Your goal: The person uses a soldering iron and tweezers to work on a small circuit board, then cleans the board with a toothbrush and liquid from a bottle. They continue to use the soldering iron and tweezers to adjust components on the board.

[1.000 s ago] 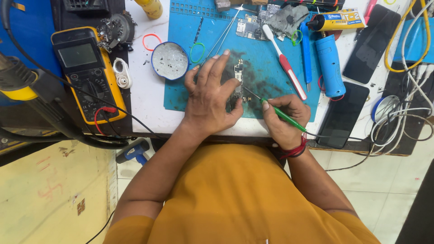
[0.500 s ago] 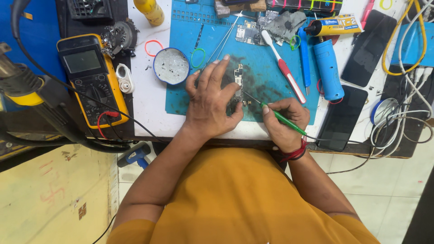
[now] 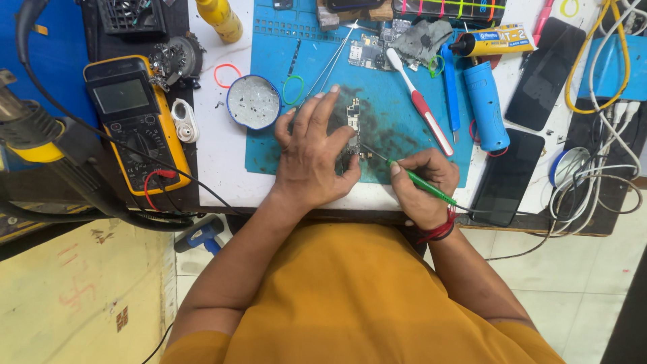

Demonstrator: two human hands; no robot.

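Left hand (image 3: 311,158) lies flat, fingers spread, palm down on the blue work mat (image 3: 404,145) — pressing a small circuit board (image 3: 352,128) against the mat rather than pinching it. The board sits near the mat's middle, partly under the left fingers, its long side running away from the person.

Right hand (image 3: 421,189) is closed around a green-handled screwdriver (image 3: 418,180), pinched between thumb and fingertips like a pen. The thin metal tip points up-left and meets the board's lower right edge, just beside the left thumb.

Containers: a round blue-rimmed dish (image 3: 253,102) sits at the mat's left edge, near the left fingertips; its inside looks pale and speckled, contents too small to tell. A yellow bottle (image 3: 220,17) stands at the top, on the white table (image 3: 212,162); contents hidden.

About the mat: a red-and-white toothbrush (image 3: 419,111) lies slantwise right of the board, a blue cylinder tool (image 3: 485,104) beyond it, a green rubber ring (image 3: 292,89) beside the dish, a red ring (image 3: 228,75) on the white table. A second circuit board (image 3: 364,50) lies at the mat's upper part.

Left of the table — a yellow multimeter (image 3: 135,121) with red lead. Two dark phones (image 3: 507,178) lie to the right, near a tangle of white cables (image 3: 600,175).
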